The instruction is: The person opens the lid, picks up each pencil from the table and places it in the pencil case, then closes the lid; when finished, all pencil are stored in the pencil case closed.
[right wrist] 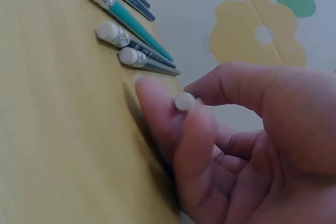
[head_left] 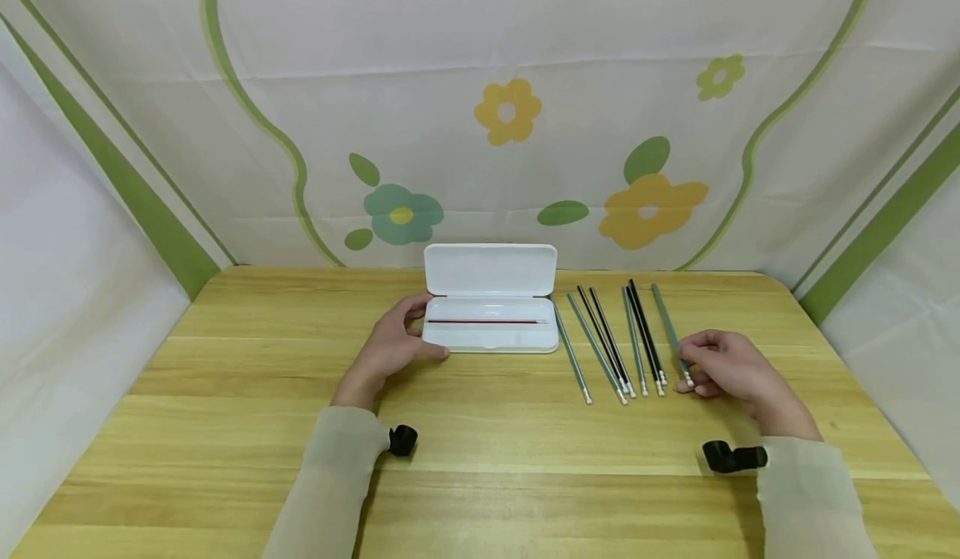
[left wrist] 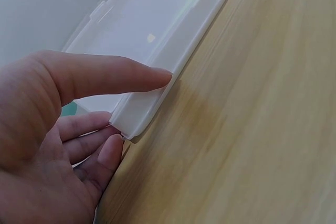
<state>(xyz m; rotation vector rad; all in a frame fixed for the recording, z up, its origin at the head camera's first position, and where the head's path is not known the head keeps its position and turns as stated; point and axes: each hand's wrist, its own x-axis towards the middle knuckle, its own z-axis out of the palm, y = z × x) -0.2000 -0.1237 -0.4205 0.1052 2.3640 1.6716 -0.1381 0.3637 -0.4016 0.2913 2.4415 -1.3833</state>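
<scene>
A white pencil case (head_left: 491, 338) lies with its lid (head_left: 491, 269) raised at the back of the table. Inside it a red and black pencil (head_left: 487, 321) lies lengthwise. My left hand (head_left: 392, 344) holds the case's left end, thumb on the front wall and fingers around the end; the thumb (left wrist: 121, 77) shows clearly in the left wrist view. Toward the right, my right hand (head_left: 727, 367) pinches a teal pencil (head_left: 666, 317) near its white eraser end, seen end-on as an eraser (right wrist: 185, 101) in the right wrist view. That pencil's far end points toward the back.
Several teal and black pencils, among them a black pencil (head_left: 647, 334) and a teal pencil (head_left: 573, 359), lie between case and right hand, erasers toward me. A flowered curtain (head_left: 480, 167) hangs behind the wooden table (head_left: 487, 459).
</scene>
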